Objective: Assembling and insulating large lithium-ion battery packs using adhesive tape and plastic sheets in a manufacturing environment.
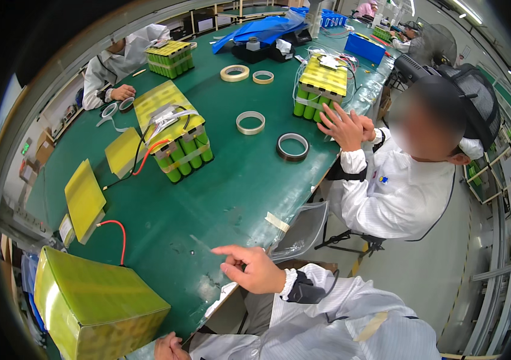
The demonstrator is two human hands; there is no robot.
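My right hand [249,268] hovers over the near edge of the green table [207,204], index finger and thumb stretched out, the other fingers bent, holding nothing. My left hand [170,348] is low at the table edge, beside a large yellow-wrapped battery pack [99,300]. Its fingers look curled together; anything inside them is hidden. From behind that pack rises a red wire [124,237], near upright yellow sheets [85,195]. Farther off stands a pack of green cells with a yellow top [174,132], with white, black and red wires on it.
At the right sits a co-worker [399,174], hands together beside another wired battery pack [321,84]. Another person [117,66] sits at the far left. Tape rolls [292,147] lie mid-table. A grey plastic bag [303,228] hangs at the near edge. Blue sheeting [261,30] lies at the back.
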